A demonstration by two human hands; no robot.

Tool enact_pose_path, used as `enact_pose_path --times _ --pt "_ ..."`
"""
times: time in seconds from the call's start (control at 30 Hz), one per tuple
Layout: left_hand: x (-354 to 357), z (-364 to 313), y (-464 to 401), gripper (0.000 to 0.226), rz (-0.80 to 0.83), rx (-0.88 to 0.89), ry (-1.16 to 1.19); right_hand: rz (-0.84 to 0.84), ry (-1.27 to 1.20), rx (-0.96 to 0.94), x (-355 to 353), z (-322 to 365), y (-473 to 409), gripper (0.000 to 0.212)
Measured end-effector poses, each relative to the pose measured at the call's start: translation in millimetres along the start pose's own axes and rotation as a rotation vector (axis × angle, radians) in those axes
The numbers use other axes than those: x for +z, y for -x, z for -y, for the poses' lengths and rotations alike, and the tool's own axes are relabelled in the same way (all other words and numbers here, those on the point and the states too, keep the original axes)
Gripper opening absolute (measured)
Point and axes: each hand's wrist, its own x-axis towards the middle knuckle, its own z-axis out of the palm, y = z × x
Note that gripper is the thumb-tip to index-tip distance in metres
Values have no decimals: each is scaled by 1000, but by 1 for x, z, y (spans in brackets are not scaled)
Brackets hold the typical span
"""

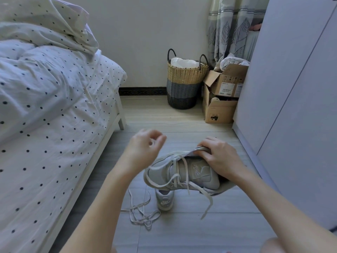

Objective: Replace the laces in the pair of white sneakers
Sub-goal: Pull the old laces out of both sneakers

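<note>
The held sneaker (182, 172) lies on its side above the floor (182, 234), its lace (206, 198) loosened and one end dangling. The right hand (218, 157) grips its tongue edge, fingers curled over. The left hand (145, 147), blurred, hovers just beside the sneaker, fingers loosely curled on nothing. Below the sneaker stands the second sneaker (164, 199), a loose lace (142, 214) on the floor beside it.

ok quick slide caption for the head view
Right hand grips a half-laced sneaker; left hand hovers beside it; loose lace on floor.
</note>
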Motion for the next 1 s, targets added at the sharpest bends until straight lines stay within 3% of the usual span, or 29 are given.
enact_pose_path --times 0.07,0.13,0.23,0.33,0.4,0.57,0.63,0.7,0.87,1.0 --pt "9 -1 3 30 154 62 -161 -10 -17 -35 -3 7 2 16" --pt "13 -1 3 30 264 50 -156 -31 -36 -78 -6 13 3 16" --pt "9 1 -1 9 273 38 -85 -77 -53 -139 -9 21 5 14" --pt "2 5 -4 11 227 83 31 -80 -84 -163 -11 23 5 14" --pt "1 0 -2 12 166 109 197 -71 -113 -160 -12 22 4 14" --pt "-14 -16 2 13 -144 -29 1005 -36 -143 -70 -7 12 2 14" --pt "-23 -13 0 15 -262 -86 1110 -22 -95 -20 -4 8 2 17" --pt "-27 -6 -2 17 -249 -125 930 -57 -20 30 -2 3 3 20" --pt "-6 5 4 19 172 0 -153 -299 -53 223 -3 -6 1 18" --pt "12 0 4 24 71 81 -93 -456 -250 366 -6 -1 -2 25"
